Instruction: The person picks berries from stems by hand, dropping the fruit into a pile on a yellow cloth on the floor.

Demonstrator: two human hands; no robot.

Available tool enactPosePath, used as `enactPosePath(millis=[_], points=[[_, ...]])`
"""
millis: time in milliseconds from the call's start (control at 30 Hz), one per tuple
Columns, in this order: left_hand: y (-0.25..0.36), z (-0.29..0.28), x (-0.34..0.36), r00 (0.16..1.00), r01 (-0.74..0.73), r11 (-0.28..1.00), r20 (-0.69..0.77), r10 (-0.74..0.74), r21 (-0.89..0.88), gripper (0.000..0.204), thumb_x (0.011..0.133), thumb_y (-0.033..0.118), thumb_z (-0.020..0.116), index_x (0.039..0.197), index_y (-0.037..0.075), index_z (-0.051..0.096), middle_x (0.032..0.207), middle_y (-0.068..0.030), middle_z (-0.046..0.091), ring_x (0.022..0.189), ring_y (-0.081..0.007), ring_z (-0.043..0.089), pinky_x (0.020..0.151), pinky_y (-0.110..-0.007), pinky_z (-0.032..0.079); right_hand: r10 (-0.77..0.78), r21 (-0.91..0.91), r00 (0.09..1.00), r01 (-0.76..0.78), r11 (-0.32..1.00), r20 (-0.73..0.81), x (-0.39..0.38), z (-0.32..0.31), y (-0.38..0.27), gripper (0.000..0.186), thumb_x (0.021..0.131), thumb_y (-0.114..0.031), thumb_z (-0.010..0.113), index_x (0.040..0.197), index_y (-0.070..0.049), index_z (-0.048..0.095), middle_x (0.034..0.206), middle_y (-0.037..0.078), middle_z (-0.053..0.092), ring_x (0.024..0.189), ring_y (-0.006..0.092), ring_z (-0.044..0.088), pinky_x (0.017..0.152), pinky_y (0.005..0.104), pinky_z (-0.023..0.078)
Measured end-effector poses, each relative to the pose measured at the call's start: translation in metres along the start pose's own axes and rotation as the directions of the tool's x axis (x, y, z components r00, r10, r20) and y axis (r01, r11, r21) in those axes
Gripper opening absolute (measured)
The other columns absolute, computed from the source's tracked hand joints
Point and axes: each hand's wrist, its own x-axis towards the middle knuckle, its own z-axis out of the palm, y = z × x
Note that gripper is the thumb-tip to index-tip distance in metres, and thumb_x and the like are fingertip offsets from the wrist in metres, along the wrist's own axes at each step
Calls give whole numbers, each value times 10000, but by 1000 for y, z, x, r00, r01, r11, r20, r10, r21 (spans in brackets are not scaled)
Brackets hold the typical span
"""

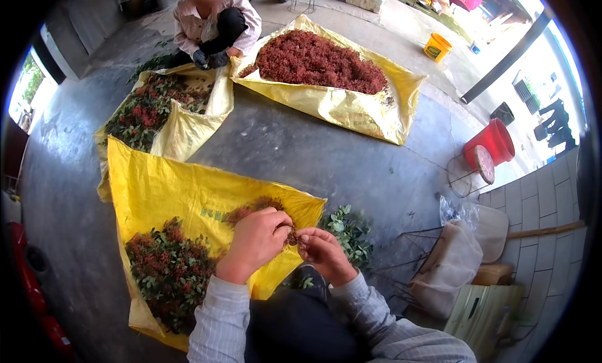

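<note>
Our two bare hands meet just below the centre of the frame. The left hand [260,242] shows its back, with fingers curled inward and tips gathered toward the right. The right hand [326,255], beside it and slightly lower, points up and leftward, thumb and forefinger brought together in a pinch. We note both forearms in pale striped sleeves: the left forearm [221,316] stands steeply at lower centre-left; the right forearm [382,322] slants from the lower right. Our dark-clad legs [301,328] occupy the bottom centre.
</note>
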Motion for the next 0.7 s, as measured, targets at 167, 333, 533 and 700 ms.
enactPosePath(millis=[167, 333, 533, 700], points=[[-3, 1, 0, 999, 39, 999, 27, -39, 8, 122, 936, 139, 677, 965, 45, 750, 952, -162, 736, 891, -394, 711, 776, -485, 558, 20, 47, 995, -25, 999, 101, 0, -9, 5, 245, 1058, -97, 666, 1283, -14, 719, 947, 1, 704, 784, 74, 598, 685, 207, 478], [-7, 1, -2, 998, 59, 998, 25, -59, 4, 133, 914, 128, 718, 985, 17, 740, 932, -184, 733, 857, -386, 711, 762, -455, 556, 25, 114, 993, -38, 993, 112, 2, -13, 9, 269, 1056, -87, 652, 1311, -17, 702, 1030, 48, 741, 780, 79, 593, 683, 212, 478], [-6, 1, -3, 996, 61, 998, 60, -62, 20, 144, 931, 128, 696, 994, 0, 713, 947, -207, 731, 886, -408, 709, 783, -472, 554, 58, 243, 985, -98, 965, 165, 7, -23, 14, 257, 1040, -85, 658, 1289, -41, 703, 1077, 75, 756, 740, 76, 557, 616, 219, 426], [-6, 3, -4, 991, 93, 995, 95, -96, 37, 156, 949, 134, 670, 1009, -8, 692, 962, -227, 727, 921, -429, 705, 810, -493, 550, 90, 325, 976, -152, 933, 199, 7, -25, 14, 248, 1017, -91, 692, 1263, -64, 713, 1084, 66, 756, 745, 75, 551, 588, 225, 409]])
